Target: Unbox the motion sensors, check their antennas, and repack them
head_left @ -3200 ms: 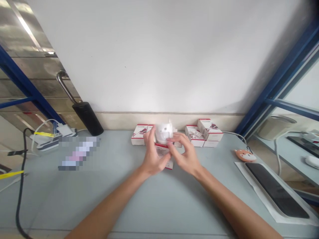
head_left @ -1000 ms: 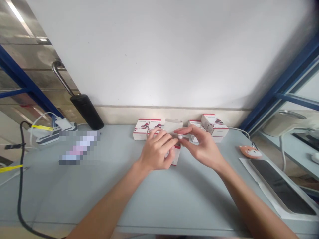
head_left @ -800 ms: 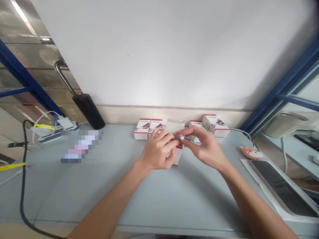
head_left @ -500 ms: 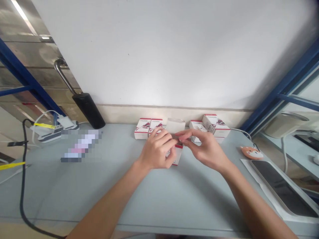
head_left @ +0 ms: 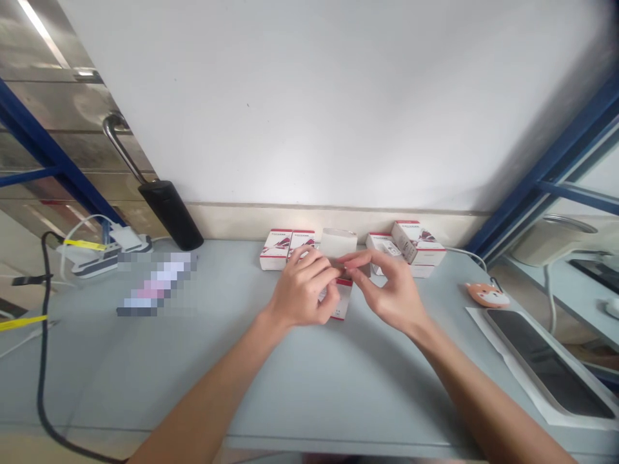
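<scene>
A small white and red carton [head_left: 343, 301] stands in front of me with its white lid flap [head_left: 338, 243] raised at the back. My left hand [head_left: 305, 287] is curled over the carton's left side, thumb low at the front, hiding much of it. From the right, my right hand [head_left: 389, 283] reaches to the carton's mouth. Its thumb and forefinger are pinched together there, close to the left fingertips. Whatever lies between them is too small to make out. The inside of the carton is mostly covered by my fingers.
Behind my left hand sit two similar cartons [head_left: 276, 250]; more cartons [head_left: 418, 243] are stacked at the back right. A phone [head_left: 549, 361] and an orange animal-faced case [head_left: 487, 295] lie rightward. A black cylinder [head_left: 171, 216], power strip [head_left: 111, 258] and black cable [head_left: 43, 361] are leftward.
My right hand has shifted slightly left and its thumb has come nearer the forefinger at the carton's mouth. My left hand stays almost in place. The whole view has moved very slightly.
</scene>
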Motion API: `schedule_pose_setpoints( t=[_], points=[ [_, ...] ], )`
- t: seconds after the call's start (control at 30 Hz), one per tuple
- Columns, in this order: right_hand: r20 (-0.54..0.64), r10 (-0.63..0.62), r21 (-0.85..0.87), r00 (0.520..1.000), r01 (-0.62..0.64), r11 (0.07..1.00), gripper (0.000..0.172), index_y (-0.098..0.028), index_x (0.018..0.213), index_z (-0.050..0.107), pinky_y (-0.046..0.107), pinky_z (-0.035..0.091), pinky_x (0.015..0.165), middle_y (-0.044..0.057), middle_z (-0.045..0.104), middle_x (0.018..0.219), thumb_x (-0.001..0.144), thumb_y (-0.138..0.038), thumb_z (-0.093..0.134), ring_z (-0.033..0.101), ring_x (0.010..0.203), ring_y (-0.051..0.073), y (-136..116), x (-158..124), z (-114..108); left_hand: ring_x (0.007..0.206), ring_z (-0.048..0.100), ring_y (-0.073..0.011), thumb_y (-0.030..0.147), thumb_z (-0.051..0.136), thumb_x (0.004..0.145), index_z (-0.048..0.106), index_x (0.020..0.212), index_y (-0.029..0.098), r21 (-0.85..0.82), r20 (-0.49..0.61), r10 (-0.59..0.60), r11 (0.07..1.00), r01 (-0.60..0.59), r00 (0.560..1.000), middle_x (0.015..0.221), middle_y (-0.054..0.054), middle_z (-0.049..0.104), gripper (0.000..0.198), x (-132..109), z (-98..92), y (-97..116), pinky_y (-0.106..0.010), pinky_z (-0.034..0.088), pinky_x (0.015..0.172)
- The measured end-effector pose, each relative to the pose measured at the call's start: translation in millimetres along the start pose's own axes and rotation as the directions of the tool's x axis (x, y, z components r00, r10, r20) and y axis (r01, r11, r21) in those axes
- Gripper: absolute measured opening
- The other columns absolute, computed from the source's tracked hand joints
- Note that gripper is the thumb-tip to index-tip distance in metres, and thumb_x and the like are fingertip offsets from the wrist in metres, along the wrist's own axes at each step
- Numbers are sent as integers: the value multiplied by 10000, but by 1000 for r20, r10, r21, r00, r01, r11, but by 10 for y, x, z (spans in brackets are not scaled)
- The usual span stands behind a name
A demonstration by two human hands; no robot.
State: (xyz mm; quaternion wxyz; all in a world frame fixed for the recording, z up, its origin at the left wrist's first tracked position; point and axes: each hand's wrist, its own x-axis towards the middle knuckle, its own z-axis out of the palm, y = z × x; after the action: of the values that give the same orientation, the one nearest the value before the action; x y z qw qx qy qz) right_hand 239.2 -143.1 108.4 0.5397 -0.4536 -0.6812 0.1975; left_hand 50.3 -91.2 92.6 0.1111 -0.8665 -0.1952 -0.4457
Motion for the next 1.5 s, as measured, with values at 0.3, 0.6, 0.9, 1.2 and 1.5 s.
schedule_pose_setpoints(
  t=[0.3, 0.6, 0.9, 1.2, 1.5],
  points=[
    [28, -76, 12, 997, 76, 997, 79, -253, 927, 679, 427, 618, 850, 69, 784, 1071, 990, -287, 645, 734, 915, 236, 63, -15, 55, 817, 626, -237, 97, 521, 844, 657, 859, 225, -6, -41, 4, 1000, -5, 999, 734, -18, 719, 187, 6, -4, -5, -466, 519, 910],
    [202, -198, -233, 959, 244, 941, 127, -251, 927, 683, 524, 487, 1092, 94, 674, 1331, 1007, -301, 598, 621, 1249, 314, 88, 49, -164, 916, 691, -260, 109, 507, 882, 676, 855, 222, -77, -103, -88, 994, 80, 991, 713, -12, 736, 205, -38, 21, -40, -448, 528, 875],
    [-124, 28, -666, 992, -104, 739, 351, -198, 1323, 637, 511, 501, 1042, 176, 616, 1405, 1007, -309, 534, 561, 1315, 378, 713, 220, -403, 1200, 665, -278, 220, 404, 1028, 700, 1037, 222, -162, -219, -255, 961, 223, 942, 1268, -118, 718, 296, -68, 28, -100, -485, 526, 1023],
    [-67, 251, -720, 966, -221, 658, 248, -191, 1107, 718, 424, 513, 805, 159, 710, 1132, 988, -212, 501, 669, 1063, 349, 948, 197, -404, 911, 613, -225, 326, 426, 1060, 485, 1110, 244, -411, 193, -473, 757, 509, 859, 1006, -40, 619, 113, -162, 58, -194, -366, 494, 826],
    [-320, -57, -125, 946, 17, 992, 337, -254, 1256, 675, 396, 571, 857, 57, 739, 1029, 970, -432, 692, 709, 914, 228, 302, 220, -470, 836, 565, -206, 494, 637, 991, 411, 1151, 261, -455, 268, -446, 723, 520, 854, 991, -23, 561, 361, -220, 101, -152, -362, 460, 793]
  ],
)
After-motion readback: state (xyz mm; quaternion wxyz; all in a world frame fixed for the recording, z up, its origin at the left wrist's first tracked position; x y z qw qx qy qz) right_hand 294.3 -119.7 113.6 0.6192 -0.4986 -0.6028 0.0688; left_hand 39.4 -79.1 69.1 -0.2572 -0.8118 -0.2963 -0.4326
